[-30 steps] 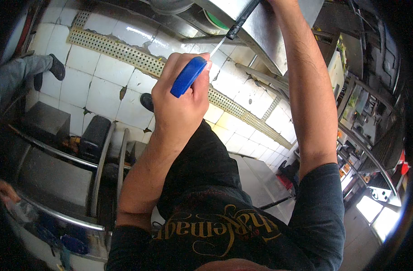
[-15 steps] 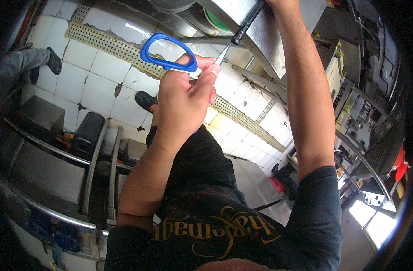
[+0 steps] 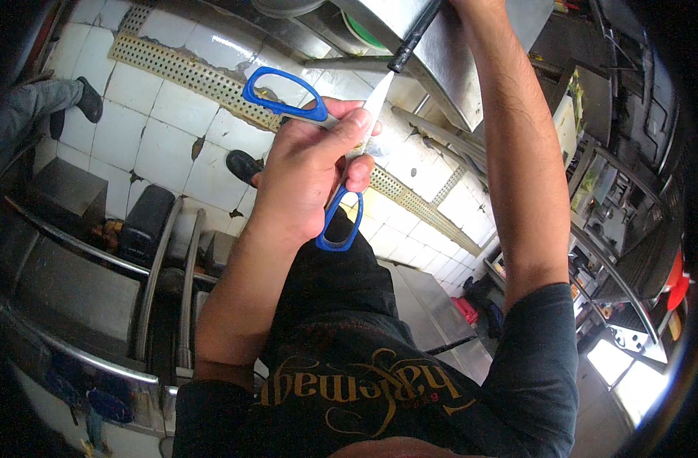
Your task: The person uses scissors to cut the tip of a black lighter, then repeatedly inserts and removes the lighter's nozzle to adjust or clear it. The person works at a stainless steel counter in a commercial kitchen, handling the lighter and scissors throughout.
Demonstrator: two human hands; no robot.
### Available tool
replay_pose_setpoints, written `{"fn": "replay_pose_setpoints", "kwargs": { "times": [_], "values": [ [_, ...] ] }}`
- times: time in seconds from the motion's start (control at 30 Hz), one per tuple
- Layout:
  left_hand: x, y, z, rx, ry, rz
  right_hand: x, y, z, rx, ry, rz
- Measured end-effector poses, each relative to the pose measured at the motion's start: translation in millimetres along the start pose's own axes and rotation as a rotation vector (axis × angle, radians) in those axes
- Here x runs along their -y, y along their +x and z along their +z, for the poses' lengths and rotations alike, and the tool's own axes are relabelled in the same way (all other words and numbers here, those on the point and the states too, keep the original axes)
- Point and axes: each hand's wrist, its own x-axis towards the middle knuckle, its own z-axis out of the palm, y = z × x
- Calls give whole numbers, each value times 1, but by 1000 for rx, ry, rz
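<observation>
So closest in there's the black T-shirt [image 3: 364, 366], with both bare forearms reaching up past it. Left hand [image 3: 303, 168] is wrapped around a pair of blue-handled scissors [image 3: 374, 105], out in front of the body. It's not a normal finger-loop hold: thumb presses on top near the pivot, fingers tuck underneath, and the two loops stick out on opposite sides, so they're spread pretty wide. One pale blade points up and to the right; can't make out the second one.

Just past that, the blade's tip meets the end of a black rod [image 3: 415, 38] in this view. Touching or only just beside? Honestly can't tell.

If working blade against rod is the step, imo do it gently: firm wrist, steady blade angle, light pressure, rod dead still. I'd watch that thumb, since it sits really near the edge, and those splayed loops could let the scissors twist.

Pose-wise, the left elbow is bent and the wrist looks fairly straight. The right arm reaches much farther, and its hand [image 3: 480, 6] is cut off by the top edge beside the rod, so no idea what those fingers are doing.

Farther out there's a stainless steel counter [image 3: 459, 88] under the right hand, then way below, white floor tiles [image 3: 162, 114] with a perforated drain strip [image 3: 185, 82].
</observation>
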Motion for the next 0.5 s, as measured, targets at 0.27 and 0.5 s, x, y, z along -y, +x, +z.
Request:
{"fn": "replay_pose_setpoints", "kwargs": {
  "times": [0.27, 0.5],
  "values": [
    [19, 3, 1, -169, 1004, 716, 0, -1, -2, 3, 22, -21],
    [1, -8, 13, -109, 475, 273, -5, 2, 4, -8, -3, -14]
  ]
}}
